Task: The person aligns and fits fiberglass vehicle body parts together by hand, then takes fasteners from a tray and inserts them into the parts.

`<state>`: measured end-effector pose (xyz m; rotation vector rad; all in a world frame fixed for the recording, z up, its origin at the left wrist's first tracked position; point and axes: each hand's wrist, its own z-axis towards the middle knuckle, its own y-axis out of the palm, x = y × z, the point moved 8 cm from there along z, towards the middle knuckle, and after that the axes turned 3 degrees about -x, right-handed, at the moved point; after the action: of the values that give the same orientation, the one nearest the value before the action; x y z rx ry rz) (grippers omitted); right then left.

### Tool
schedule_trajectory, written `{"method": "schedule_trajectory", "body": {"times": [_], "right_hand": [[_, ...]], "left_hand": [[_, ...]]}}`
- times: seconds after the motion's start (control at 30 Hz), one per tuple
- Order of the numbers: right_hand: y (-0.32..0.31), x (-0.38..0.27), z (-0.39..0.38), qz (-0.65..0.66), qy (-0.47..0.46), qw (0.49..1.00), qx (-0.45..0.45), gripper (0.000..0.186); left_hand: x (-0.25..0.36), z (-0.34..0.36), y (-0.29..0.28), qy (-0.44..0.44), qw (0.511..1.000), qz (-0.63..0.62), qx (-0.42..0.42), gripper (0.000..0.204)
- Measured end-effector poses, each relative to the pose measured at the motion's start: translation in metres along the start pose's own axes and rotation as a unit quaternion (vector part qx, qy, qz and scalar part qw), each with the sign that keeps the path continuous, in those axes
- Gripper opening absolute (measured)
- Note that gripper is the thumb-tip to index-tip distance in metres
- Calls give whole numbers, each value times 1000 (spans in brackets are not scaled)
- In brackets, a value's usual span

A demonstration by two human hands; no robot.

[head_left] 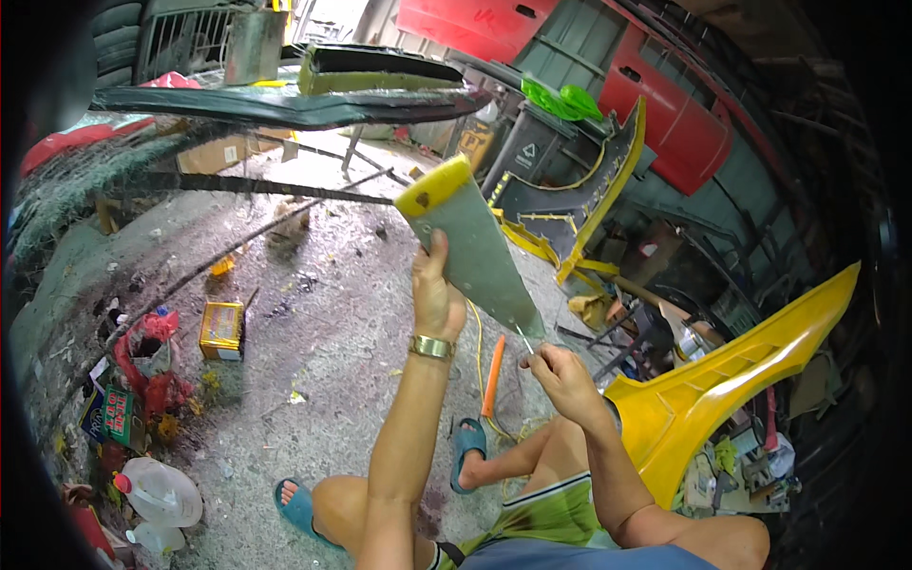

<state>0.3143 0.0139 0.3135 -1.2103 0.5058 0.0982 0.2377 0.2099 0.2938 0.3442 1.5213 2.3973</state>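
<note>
My left hand (437,294), with a gold watch at the wrist, grips a long tapered grey-green panel (475,242). Its thumb lies on the panel's face, and the other fingers are hidden behind. One end of the panel is yellow with a dark spot; the narrow end points down toward my right hand (565,380). That hand is closed round a thin metal tool (525,340), whose tip meets or nearly meets the narrow end. Its handle is hidden in my fingers, so I cannot tell the exact kind.
A yellow vehicle body panel (703,389) lies close on my right. An orange bar (493,375) and a yellow cord are on the floor ahead. Boxes, a plastic jug (161,494) and litter lie at left. Beyond are a bumper (608,180), a wheeled bin (532,152) and red doors (665,109).
</note>
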Motion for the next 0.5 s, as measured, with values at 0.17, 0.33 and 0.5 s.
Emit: {"method": "schedule_trajectory", "body": {"times": [0.17,0.33,0.5], "right_hand": [[-9,-55,2,-53,-28,998,3,20],[4,-73,27,-152,-93,984,15,21],[3,-76,33,-159,-87,983,21,24]], "left_hand": [[-3,4,0,1,1000,-7,-21,35],[-12,-6,8,-9,1000,-15,-18,34],[-9,-7,7,-1,1000,-11,-9,32]]}}
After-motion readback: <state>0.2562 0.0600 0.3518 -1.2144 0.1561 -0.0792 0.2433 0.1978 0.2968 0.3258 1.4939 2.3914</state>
